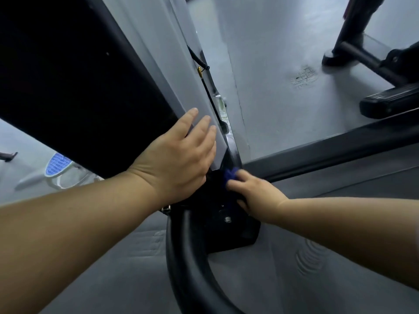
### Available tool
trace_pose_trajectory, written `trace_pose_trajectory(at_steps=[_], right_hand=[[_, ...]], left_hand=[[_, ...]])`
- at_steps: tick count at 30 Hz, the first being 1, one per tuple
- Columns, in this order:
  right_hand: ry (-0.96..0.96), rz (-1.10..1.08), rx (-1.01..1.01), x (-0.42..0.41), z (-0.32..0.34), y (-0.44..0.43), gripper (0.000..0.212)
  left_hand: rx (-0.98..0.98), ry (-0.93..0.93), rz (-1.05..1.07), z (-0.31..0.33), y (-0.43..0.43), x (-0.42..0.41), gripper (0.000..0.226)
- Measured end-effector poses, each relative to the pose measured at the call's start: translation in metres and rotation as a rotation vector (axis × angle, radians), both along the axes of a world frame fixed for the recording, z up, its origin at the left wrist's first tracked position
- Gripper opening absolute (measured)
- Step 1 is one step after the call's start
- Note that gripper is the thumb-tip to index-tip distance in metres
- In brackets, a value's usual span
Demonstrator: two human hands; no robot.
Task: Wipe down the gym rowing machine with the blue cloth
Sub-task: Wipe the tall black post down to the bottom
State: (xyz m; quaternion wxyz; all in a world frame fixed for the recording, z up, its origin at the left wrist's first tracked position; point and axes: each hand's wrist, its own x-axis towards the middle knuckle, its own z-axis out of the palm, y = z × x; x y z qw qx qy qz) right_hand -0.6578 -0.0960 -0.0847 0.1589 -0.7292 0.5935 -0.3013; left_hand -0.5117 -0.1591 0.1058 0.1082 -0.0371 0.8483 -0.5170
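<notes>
The right hand [256,191] has its grip curled round a crumpled dark blue cloth [231,174]. The wad is bunched under the fingertips and pressed into the low joint where the black metal base bracket [229,236] of the grey and black rowing machine [145,37] meets its pale grey upright column [163,71]. That hand is motion-blurred, so I cannot tell how much cloth is actually touching the metal. The left hand [179,155] holds nothing. Its fingers lie straight and flat across the lower edge of the column, just beside the large black padded panel [79,87], apparently bracing. A silver bolt head [227,219] sits on the bracket near the right wrist, and a thick curved black tube [188,264] sweeps out from below it. Up the column run a thin black cable [209,96] and a small yellow clip [199,71]. The machine stands on a dark grey rubber floor mat [340,234], with pale grey floor [272,64] beyond. In my judgement, the main risk is the cloth catching on the bolt or dragging on the cable, since only a small wad is held and it could pull free. The tight corner may also leave grime unreached. If the left palm slipped on the smooth column, the person's balance would go.
</notes>
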Motion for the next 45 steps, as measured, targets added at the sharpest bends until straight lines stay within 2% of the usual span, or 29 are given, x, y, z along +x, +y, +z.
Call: trace_pose_trajectory(at_steps=[2,3,8,10,12,15,19,21,26,29,32,36,38,41,43,45], right_hand=[[0.048,-0.011,0.150,-0.001,-0.005,0.003,0.034],[0.020,-0.045,0.152,0.001,-0.004,0.003,0.031],[-0.314,-0.196,-0.082,0.023,0.020,0.000,0.026],[-0.252,-0.140,-0.067,0.025,0.008,0.004,0.034],[-0.127,-0.060,0.049,0.021,-0.010,0.009,0.040],[-0.070,-0.083,0.137,0.013,-0.008,0.006,0.034],[-0.350,-0.236,-0.049,0.021,0.029,-0.002,0.024],[-0.449,-0.293,-0.011,0.028,0.040,-0.003,0.030],[-0.224,-0.190,0.285,0.038,0.015,0.011,0.033],[-0.237,-0.206,0.293,0.032,0.026,0.008,0.026],[-0.391,-0.372,0.225,0.032,0.041,-0.002,0.032],[-0.488,-0.462,0.519,0.029,0.043,-0.011,0.016],[-0.557,-0.467,0.583,0.026,0.053,-0.009,0.013],[-0.765,-0.503,0.471,0.024,0.098,0.001,0.014],[-0.992,-0.472,0.372,0.027,0.142,0.008,0.012],[-1.124,-0.415,0.246,0.031,0.196,0.015,0.013]], left_hand=[[-0.005,0.003,-0.001,-0.001,0.001,0.000,0.065],[-0.007,-0.004,0.003,-0.001,0.001,0.001,0.065],[0.008,-0.005,0.001,0.001,0.000,0.002,0.066],[0.011,0.011,-0.015,-0.001,-0.001,0.002,0.065],[0.032,0.015,-0.031,-0.003,-0.001,0.002,0.063],[0.053,0.014,-0.040,-0.002,-0.001,0.002,0.063],[0.093,0.038,-0.064,-0.006,-0.002,0.003,0.060],[0.119,0.065,-0.084,-0.008,-0.002,0.004,0.058],[0.114,0.099,-0.085,-0.015,-0.002,0.005,0.058],[0.124,0.076,-0.087,-0.012,0.001,0.007,0.061],[0.148,0.044,-0.093,-0.007,0.004,0.011,0.059],[0.149,0.091,-0.071,0.010,0.012,0.029,0.055],[0.133,0.125,-0.093,0.020,0.012,0.047,0.048],[0.175,0.194,-0.120,0.042,0.013,0.074,0.046],[0.173,0.279,-0.101,0.061,0.015,0.090,0.055],[0.187,0.401,-0.116,0.082,0.017,0.096,0.069]])
